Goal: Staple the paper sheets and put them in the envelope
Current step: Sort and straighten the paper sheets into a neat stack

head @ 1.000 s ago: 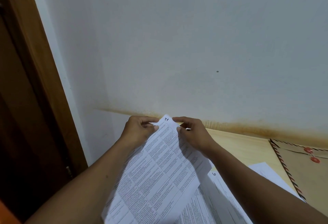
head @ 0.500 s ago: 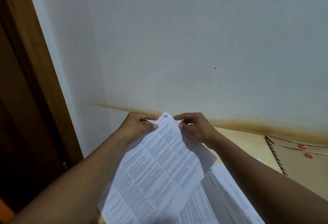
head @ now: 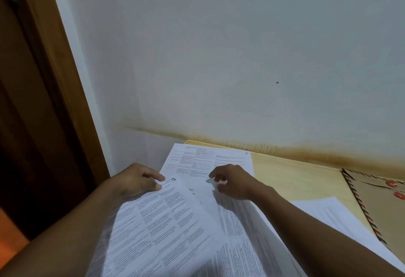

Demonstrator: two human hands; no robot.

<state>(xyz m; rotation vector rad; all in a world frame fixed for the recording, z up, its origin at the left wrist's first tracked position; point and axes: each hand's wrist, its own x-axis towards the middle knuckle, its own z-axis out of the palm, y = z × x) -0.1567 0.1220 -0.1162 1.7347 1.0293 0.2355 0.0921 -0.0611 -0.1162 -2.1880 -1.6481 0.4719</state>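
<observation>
Lowering is the change I read here: the sheet marked 7 [head: 157, 222], held up by its top corner in both hands a second ago, has come down and now slants across the other sheets [head: 236, 224] on the table [head: 295, 173]. My left hand [head: 138, 180] keeps that corner pinched between thumb and forefinger. My right hand [head: 234, 181] has let go and shifted toward three o'clock of the corner. Its fingers are curled, tips down on the paper beneath, but I cannot tell whether they are pinching an edge or only touching it.

At twelve o'clock of the hands a printed sheet marked 6 [head: 208, 158] lies flat near the wall [head: 219, 57]. Another loose sheet [head: 328, 213] lies out at four o'clock. The envelope [head: 377, 206], brown with a striped border and red button ties, rests at three o'clock, well apart from the hands.

I take this as collating still: the pages are fanned, not squared, no stapler is in view, and nothing has gone into the envelope. They need aligning at the corner before any staple.
</observation>
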